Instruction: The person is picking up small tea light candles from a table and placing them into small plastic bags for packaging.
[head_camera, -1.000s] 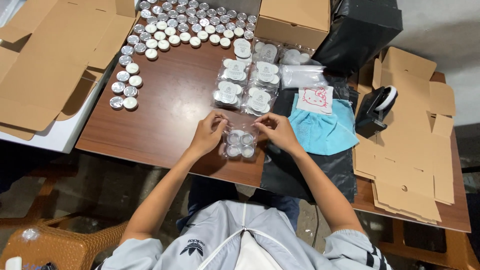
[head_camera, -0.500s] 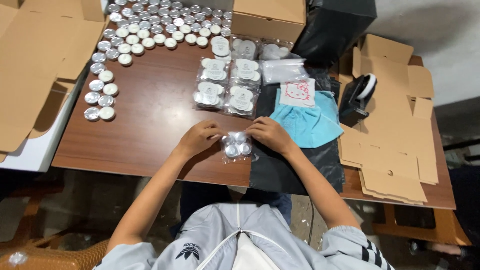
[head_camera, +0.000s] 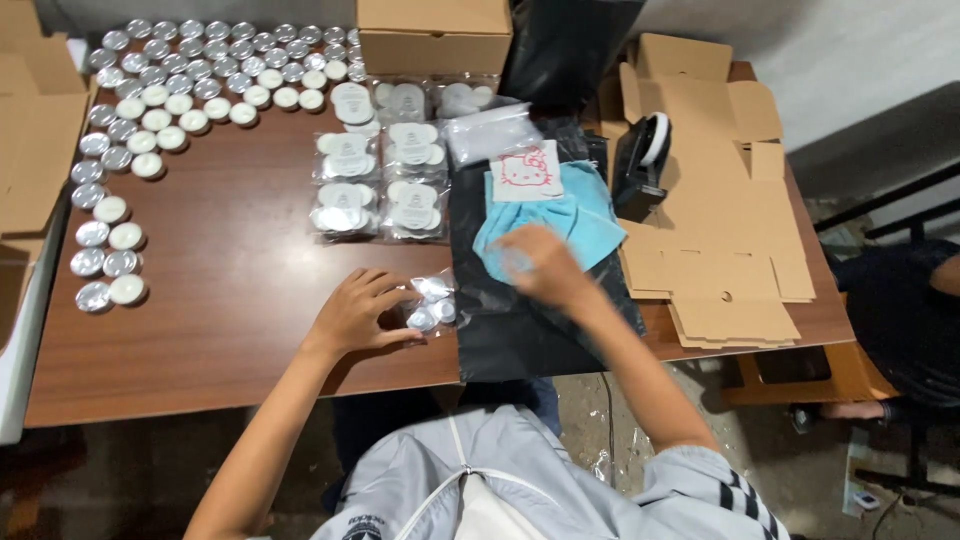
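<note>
Looking down at the brown table (head_camera: 230, 300), we see our left hand (head_camera: 355, 315) resting on a small clear bag of tealight candles (head_camera: 430, 302) near the front edge, the fingers spread and pressing its left side rather than closed round it. Our right hand (head_camera: 540, 265) is off that bag, blurred, above the black plastic sheet (head_camera: 520, 330) and the lower edge of a blue cloth (head_camera: 570, 220); something small and pale seems to sit at its fingertips, but we cannot tell whether the grip is clenched or released.

Just beyond the bag, well apart from our left hand, lie two columns of filled clear packets (head_camera: 380, 185). Loose tealights (head_camera: 170, 90) in silver cups run in rows along the far edge and down the left side of the table. A stack of empty clear bags (head_camera: 490, 130) sits beside a white card with a red cartoon cat (head_camera: 527, 172), which lies on the blue cloth. A closed cardboard box (head_camera: 435, 35) stands at the far edge. To the right, a black tape dispenser (head_camera: 640, 160) rests on flattened cardboard blanks (head_camera: 730, 230). More flat cardboard (head_camera: 35, 130) lies at the left.

Nothing lies between our left hand and the small bag.
</note>
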